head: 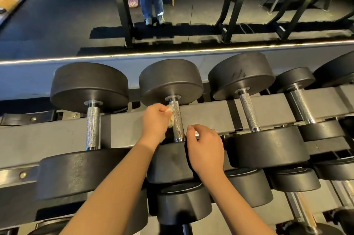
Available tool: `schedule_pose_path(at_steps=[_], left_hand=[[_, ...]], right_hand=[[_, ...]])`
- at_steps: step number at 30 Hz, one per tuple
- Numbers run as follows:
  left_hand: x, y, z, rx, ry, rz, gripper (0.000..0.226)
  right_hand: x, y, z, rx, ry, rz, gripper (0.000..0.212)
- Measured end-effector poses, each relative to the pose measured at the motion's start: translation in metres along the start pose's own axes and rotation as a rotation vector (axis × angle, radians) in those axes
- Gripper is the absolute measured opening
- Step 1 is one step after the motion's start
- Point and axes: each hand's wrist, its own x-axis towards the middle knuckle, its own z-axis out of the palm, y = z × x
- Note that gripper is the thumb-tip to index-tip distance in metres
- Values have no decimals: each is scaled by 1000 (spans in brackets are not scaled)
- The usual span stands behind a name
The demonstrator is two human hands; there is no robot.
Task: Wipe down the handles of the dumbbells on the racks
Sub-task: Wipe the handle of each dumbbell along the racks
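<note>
On the rack's top row, the middle dumbbell lies with its knurled handle running twelve to six o'clock. The left hand, at the handle's nine o'clock, clamps a crumpled white cloth against the steel. The right hand rests at four o'clock on the near weight, fingers loosely curled, holding nothing.

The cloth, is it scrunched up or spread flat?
Scrunched up: the left hand bunches the cloth against the dumbbell handle.
</note>
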Motion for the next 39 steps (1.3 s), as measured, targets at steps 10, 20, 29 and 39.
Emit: schedule_pose_path(at_steps=[10, 20, 29, 39], left_hand=[[-4, 6, 5, 280, -174, 98, 10], [6, 15, 3, 227, 54, 149, 15], [-1, -3, -1, 226, -111, 29, 14], [-14, -17, -13, 61, -354, -155, 6]], right_hand=[[0, -1, 1, 7, 24, 14, 31], [-1, -1, 1, 28, 28, -2, 30], [0, -2, 1, 48, 29, 15, 31], [0, 3, 4, 48, 34, -3, 32]])
